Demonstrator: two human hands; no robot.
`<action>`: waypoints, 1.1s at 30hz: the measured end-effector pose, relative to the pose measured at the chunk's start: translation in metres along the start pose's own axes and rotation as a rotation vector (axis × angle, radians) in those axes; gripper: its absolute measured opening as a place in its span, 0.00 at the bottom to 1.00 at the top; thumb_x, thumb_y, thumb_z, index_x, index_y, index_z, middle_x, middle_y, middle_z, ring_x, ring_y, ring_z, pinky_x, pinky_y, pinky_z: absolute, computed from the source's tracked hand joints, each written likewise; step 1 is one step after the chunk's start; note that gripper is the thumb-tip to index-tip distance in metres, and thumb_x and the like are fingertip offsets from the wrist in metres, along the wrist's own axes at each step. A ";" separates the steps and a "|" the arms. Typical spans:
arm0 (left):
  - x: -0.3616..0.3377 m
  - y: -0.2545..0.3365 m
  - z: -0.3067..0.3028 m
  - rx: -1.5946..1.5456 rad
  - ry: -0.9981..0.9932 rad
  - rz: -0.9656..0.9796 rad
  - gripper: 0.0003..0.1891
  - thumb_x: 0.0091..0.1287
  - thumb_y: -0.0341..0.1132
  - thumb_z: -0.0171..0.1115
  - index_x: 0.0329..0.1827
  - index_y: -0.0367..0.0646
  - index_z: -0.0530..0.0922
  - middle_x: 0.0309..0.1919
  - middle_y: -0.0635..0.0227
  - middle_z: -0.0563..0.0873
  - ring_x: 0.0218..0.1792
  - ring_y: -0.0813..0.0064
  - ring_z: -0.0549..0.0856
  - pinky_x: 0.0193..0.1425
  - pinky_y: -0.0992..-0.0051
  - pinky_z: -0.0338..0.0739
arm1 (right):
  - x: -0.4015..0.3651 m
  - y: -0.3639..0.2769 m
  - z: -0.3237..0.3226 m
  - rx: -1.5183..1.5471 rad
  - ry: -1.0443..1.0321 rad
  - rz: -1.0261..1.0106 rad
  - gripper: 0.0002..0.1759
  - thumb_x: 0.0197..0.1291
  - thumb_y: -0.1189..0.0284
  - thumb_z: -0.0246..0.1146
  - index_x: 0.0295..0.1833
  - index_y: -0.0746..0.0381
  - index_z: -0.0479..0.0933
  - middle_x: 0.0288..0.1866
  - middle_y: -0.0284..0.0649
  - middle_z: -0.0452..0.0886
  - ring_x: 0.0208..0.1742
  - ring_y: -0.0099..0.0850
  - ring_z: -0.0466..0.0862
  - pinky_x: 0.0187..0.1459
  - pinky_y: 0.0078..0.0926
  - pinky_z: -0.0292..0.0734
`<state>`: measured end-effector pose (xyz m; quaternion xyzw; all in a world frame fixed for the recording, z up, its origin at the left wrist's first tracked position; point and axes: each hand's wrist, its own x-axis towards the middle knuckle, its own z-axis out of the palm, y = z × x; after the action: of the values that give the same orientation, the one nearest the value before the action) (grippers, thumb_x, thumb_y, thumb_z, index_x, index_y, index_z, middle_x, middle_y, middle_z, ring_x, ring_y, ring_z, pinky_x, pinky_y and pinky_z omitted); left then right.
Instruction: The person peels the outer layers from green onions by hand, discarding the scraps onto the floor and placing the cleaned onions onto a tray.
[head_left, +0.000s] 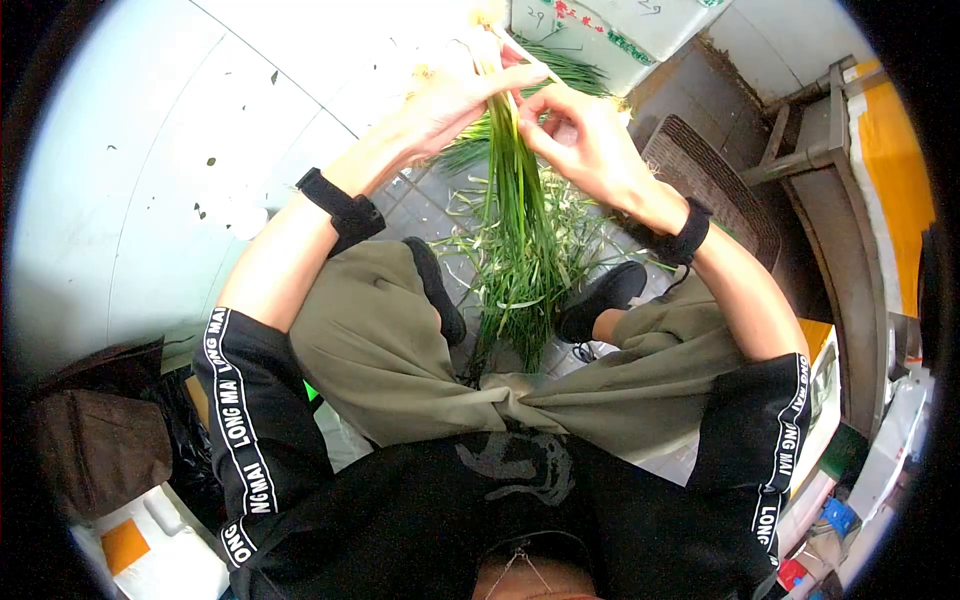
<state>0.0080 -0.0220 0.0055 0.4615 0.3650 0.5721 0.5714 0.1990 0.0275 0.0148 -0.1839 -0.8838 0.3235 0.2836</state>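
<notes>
A bunch of green onions (515, 170) hangs in front of me, its pale root ends up and its long green leaves trailing down between my knees. My left hand (455, 105) is closed around the pale upper part, with the thumb across the stalks. At the bunch's right edge, my right hand (580, 140) is closed, thumb and forefinger pinched on a green onion leaf. The exact pinch point is partly hidden. One pale stalk slants from the top of the bunch toward the right hand's knuckles.
Leaf trimmings (570, 225) lie piled on the tiled floor between my shoes. More green onions (565, 65) lie beyond my hands, beside white foam boxes (610, 30). A brown woven basket (715, 180) and metal-framed table (840, 130) stand right. Leaf scraps dot the white surface (160, 120) left.
</notes>
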 end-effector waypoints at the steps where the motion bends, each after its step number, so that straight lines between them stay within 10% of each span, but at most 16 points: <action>1: -0.001 0.003 0.002 0.078 -0.014 -0.010 0.12 0.68 0.35 0.69 0.47 0.40 0.77 0.39 0.68 0.80 0.43 0.77 0.81 0.49 0.76 0.78 | 0.000 -0.001 -0.003 -0.011 -0.040 0.024 0.08 0.62 0.70 0.65 0.42 0.64 0.82 0.27 0.40 0.83 0.26 0.25 0.81 0.32 0.25 0.78; 18: -0.004 -0.005 -0.006 0.395 -0.004 -0.069 0.27 0.58 0.36 0.78 0.55 0.37 0.73 0.40 0.72 0.81 0.41 0.80 0.81 0.48 0.77 0.76 | -0.005 0.026 -0.020 -0.218 -0.137 -0.085 0.08 0.64 0.68 0.65 0.45 0.60 0.82 0.38 0.46 0.84 0.38 0.46 0.85 0.42 0.39 0.80; 33: -0.004 -0.008 0.000 0.557 0.015 -0.060 0.27 0.53 0.35 0.80 0.51 0.37 0.74 0.36 0.70 0.82 0.40 0.79 0.81 0.47 0.77 0.75 | -0.005 0.017 -0.022 -0.369 -0.101 -0.134 0.07 0.63 0.69 0.64 0.43 0.60 0.79 0.39 0.42 0.80 0.41 0.45 0.84 0.40 0.40 0.80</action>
<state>0.0109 -0.0249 -0.0027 0.5857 0.5259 0.4360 0.4362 0.2189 0.0473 0.0151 -0.1569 -0.9515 0.1452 0.2212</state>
